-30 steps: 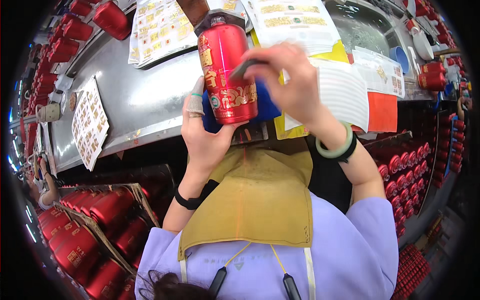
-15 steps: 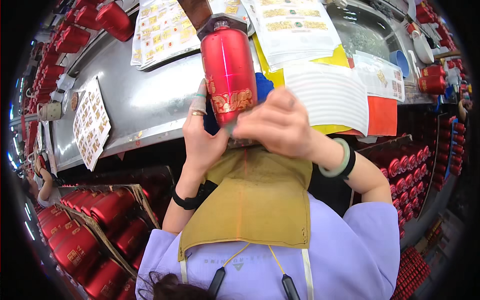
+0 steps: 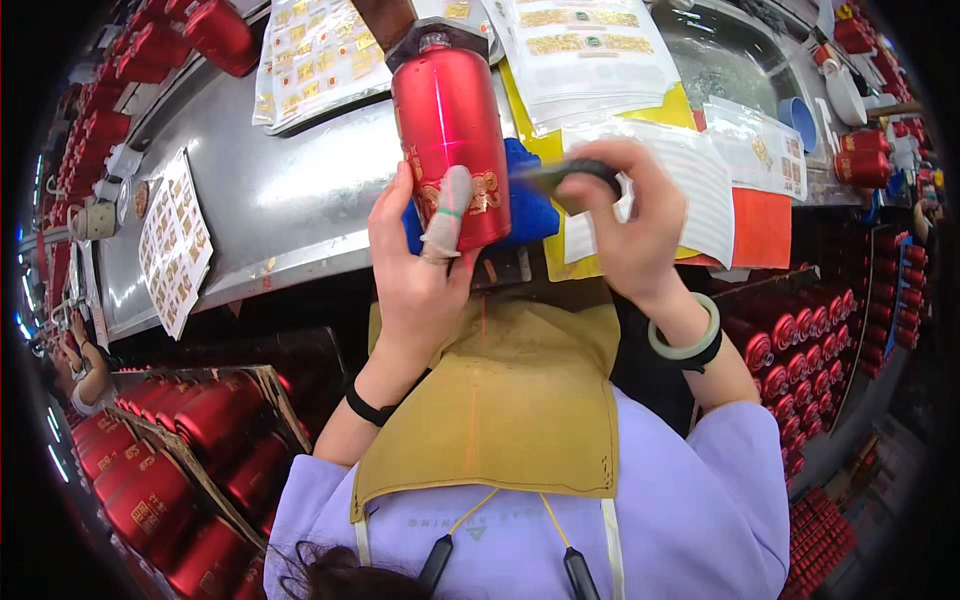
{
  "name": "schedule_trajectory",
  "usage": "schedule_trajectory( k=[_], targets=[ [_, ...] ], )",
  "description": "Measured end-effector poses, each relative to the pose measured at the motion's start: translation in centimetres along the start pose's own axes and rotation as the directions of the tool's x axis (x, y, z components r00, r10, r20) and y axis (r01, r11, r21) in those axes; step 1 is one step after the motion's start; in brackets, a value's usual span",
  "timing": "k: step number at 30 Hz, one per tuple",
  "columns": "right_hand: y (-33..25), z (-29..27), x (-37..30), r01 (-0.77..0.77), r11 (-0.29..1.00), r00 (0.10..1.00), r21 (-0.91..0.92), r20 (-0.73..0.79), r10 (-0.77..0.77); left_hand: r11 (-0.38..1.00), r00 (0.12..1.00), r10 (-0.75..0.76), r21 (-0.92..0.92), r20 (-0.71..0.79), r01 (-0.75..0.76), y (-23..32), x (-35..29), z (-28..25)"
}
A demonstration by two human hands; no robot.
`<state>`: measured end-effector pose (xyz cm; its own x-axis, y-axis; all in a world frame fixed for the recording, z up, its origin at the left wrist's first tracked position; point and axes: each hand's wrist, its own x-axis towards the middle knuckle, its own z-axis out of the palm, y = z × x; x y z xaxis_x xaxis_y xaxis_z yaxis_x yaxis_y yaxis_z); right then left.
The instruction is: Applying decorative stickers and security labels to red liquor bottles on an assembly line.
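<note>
My left hand [image 3: 418,265] grips a tall red metal bottle [image 3: 447,130] with gold ornament near its base, holding it upright over the steel table edge; a taped finger lies across the gold band. My right hand [image 3: 628,225] sits just right of the bottle and pinches a small dark flat tool [image 3: 560,175] whose tip points at the bottle's lower side. A blue cloth [image 3: 530,205] lies behind the bottle. I wear a tan apron [image 3: 500,400] and a pale green bangle [image 3: 690,335].
Sheets of gold stickers [image 3: 180,240] [image 3: 320,50] lie on the steel table [image 3: 280,190], with white, yellow and orange paper sheets [image 3: 700,180] at right. Red bottles fill crates [image 3: 180,450] at lower left and racks [image 3: 820,340] at right. Another person [image 3: 85,375] is at far left.
My right hand came off the bottle's base and moved right and up, now showing the dark tool. My left hand shifted its grip so a taped finger crosses the bottle's front.
</note>
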<state>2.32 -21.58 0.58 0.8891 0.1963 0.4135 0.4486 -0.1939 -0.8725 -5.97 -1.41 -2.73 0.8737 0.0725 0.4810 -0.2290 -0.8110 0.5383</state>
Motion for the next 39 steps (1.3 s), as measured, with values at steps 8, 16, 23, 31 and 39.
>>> schedule_trajectory(
  k=[8,16,23,31,39],
  targets=[
    [0.8,1.8,1.9,-0.046,0.998,0.992,0.042,-0.119,0.051,0.972,1.000,0.025,0.232,0.011,-0.027,2.4,0.9,1.0],
    [-0.3,1.5,-1.2,0.449,0.874,0.882,-0.187,0.247,-0.401,0.825,0.920,-0.366,-0.409,0.140,0.390,-2.6,-0.3,0.9],
    [0.4,1.2,1.0,0.451,0.811,0.892,-0.373,0.156,-0.424,0.950,0.982,-0.189,-0.258,-0.029,0.175,-1.1,0.3,-0.9],
    [-0.3,1.1,-0.2,0.465,0.821,0.885,-0.331,0.181,-0.429,0.914,0.960,-0.260,-0.294,0.105,0.280,-2.5,-0.2,0.5],
    [-1.1,2.0,-0.4,0.550,0.776,0.835,-0.308,0.182,-0.520,0.952,0.973,-0.221,-0.205,0.062,0.229,-2.0,-0.1,0.1]
  ],
)
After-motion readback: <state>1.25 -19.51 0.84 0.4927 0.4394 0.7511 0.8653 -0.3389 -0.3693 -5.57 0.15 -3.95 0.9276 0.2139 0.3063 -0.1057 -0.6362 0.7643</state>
